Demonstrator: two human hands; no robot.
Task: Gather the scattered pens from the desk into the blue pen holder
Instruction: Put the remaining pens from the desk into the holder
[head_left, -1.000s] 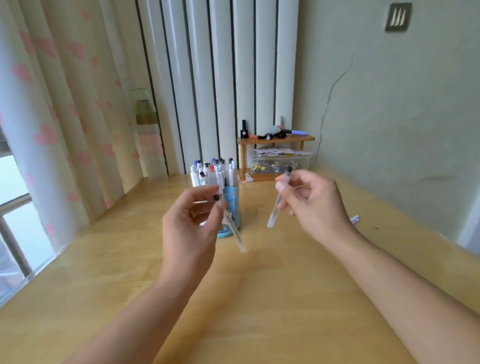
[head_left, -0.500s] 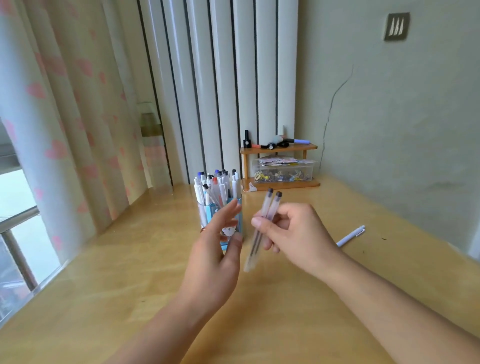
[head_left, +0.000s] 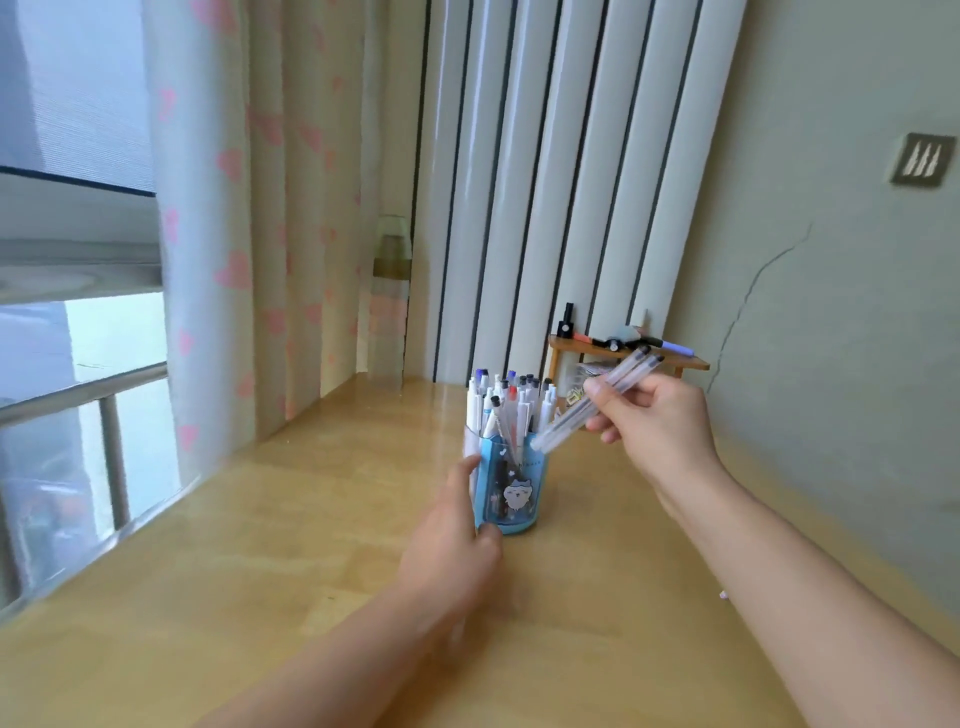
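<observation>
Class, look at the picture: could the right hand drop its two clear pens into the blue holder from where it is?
Probably yes. The right hand holds the two clear pens tilted, tips at the blue holder rim, with a gap among standing pens.

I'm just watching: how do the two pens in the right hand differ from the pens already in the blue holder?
The two clear pens lie slanted in the right hand, tips just at the rim; the pens in the blue pen holder stand nearly upright. The held ones are clear; many stored pens are white. Both have dark caps.
</observation>
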